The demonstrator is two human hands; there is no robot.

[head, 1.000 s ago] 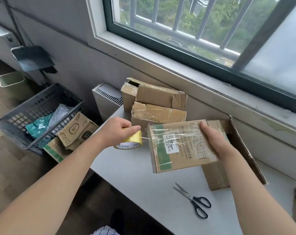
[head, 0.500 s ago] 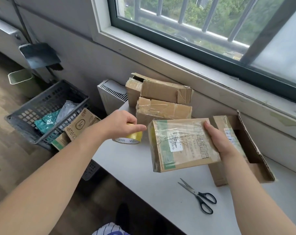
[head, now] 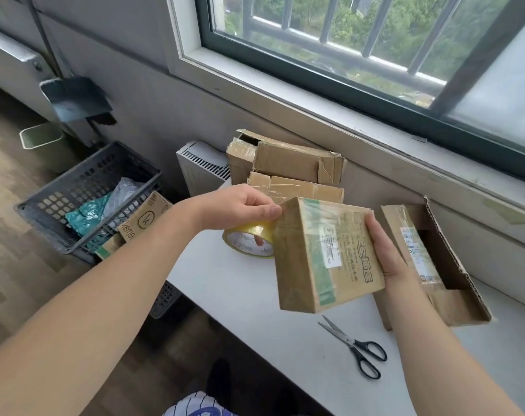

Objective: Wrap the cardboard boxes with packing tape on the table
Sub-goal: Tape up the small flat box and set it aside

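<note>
The cardboard box [head: 327, 256] is held in the air just above the white table [head: 240, 295], tilted so that its printed top face, with a white label and a green strip under glossy clear tape, turns toward the camera. The right hand [head: 384, 250] grasps it at its three o'clock edge, fingers laid along the top face and the palm wrapped round the side. At nine o'clock the tape roll [head: 249, 240] touches the box's left wall; the left hand [head: 240, 207] clasps the roll from above, one finger showing through the core, and its thumb tip presses on the box's upper left corner. Whether a strip of tape runs from the roll onto the box cannot be told. At twelve o'clock, against the wall, two taped boxes [head: 297, 175] lie stacked, the upper one with an open end flap. At three o'clock, behind the right hand, an open box [head: 453, 283] rests on the table with its torn flap standing up. At six o'clock black-handled scissors [head: 354, 346] lie on the table, blades slightly apart. Off the table's edge at nine o'clock stands a dark basket [head: 84, 181] on the wooden floor, with plastic bags and a printed carton in it. A white radiator [head: 198, 169] sits at eleven o'clock, a dustpan [head: 78, 99] leans further off at ten, and the barred window [head: 375, 55] runs across from twelve to two.
</note>
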